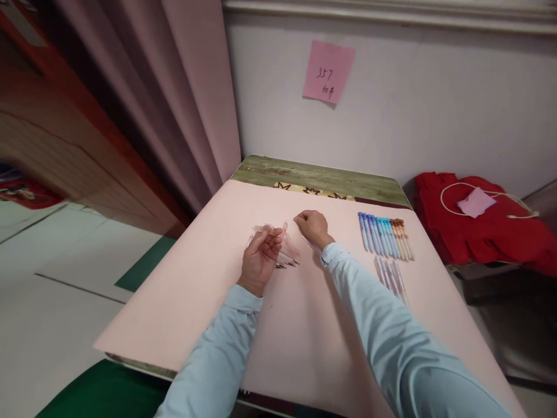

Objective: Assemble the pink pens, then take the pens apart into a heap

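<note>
My left hand (262, 251) is palm up above the paper-covered table, its fingers curled in a pinch. A small pinkish, see-through piece (285, 227) shows by its fingertips; whether it is held is unclear. Behind and below that hand lies a loose pile of thin clear and pinkish sticks (287, 256), some with dark tips, partly hidden by the hand. To the right, my right hand (314, 227) has thumb and forefinger pressed together just above the paper. Anything between them is too small to name.
A row of blue, light blue and brown pens (385, 237) lies at the table's right, with several pale clear pen barrels (390, 277) nearer me. Red cloth (439, 232) with a white cord (444, 197) is beyond the right edge. A pink note (329, 71) hangs on the wall.
</note>
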Demonstrator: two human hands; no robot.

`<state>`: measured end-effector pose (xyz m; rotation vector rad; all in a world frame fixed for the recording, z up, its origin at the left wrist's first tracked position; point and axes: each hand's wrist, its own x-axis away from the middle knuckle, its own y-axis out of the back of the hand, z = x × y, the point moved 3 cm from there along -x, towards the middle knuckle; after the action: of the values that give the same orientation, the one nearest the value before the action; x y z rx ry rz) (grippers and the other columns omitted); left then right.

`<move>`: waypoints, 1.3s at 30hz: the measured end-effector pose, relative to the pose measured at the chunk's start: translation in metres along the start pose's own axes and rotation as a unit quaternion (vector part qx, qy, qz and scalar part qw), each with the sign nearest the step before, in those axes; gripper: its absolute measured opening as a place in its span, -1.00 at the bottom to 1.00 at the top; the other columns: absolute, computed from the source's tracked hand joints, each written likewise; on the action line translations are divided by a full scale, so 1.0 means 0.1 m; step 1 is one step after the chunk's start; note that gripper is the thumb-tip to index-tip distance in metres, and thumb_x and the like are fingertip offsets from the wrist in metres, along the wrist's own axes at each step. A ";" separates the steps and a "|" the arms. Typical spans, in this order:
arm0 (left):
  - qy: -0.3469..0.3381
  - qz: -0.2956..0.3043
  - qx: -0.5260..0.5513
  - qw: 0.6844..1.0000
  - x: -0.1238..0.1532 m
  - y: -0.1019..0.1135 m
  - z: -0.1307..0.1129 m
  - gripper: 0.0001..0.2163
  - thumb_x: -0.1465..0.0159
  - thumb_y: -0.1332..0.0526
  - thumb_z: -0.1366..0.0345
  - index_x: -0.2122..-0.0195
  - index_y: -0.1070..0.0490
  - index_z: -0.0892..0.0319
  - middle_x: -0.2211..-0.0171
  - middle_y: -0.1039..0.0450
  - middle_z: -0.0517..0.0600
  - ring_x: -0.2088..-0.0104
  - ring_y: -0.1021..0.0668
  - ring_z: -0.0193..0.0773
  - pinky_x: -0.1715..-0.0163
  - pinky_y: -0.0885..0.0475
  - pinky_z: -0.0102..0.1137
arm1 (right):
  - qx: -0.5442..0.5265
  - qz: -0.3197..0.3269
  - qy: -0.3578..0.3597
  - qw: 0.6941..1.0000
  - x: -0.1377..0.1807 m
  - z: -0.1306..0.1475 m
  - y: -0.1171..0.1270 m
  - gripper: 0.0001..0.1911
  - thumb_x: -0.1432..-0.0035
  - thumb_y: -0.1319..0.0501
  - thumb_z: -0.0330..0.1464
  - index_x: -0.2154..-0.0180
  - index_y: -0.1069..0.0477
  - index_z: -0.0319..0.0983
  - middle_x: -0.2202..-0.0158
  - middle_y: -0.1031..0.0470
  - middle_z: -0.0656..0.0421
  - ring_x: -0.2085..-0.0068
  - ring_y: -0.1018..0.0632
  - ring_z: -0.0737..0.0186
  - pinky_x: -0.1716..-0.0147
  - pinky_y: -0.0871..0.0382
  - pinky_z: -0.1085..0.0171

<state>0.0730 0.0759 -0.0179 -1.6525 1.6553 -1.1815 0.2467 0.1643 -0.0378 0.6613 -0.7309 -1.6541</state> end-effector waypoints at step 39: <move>-0.074 0.007 -0.152 0.986 0.02 0.03 0.16 -0.73 -0.12 -0.43 0.14 0.29 -0.53 0.24 0.32 -0.58 0.00 0.39 -0.58 -0.41 0.30 -0.51 -0.49 | -0.098 -0.179 0.182 0.962 1.55 0.04 0.31 -0.91 -0.20 -0.21 -0.31 0.31 -0.44 -0.18 0.44 -0.48 0.23 0.39 -0.48 0.29 0.34 -0.34 0.32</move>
<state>0.0844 0.0706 -0.0278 -1.8563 1.8161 -0.8054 0.2345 0.0078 -0.0180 0.9624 -0.1844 -1.8315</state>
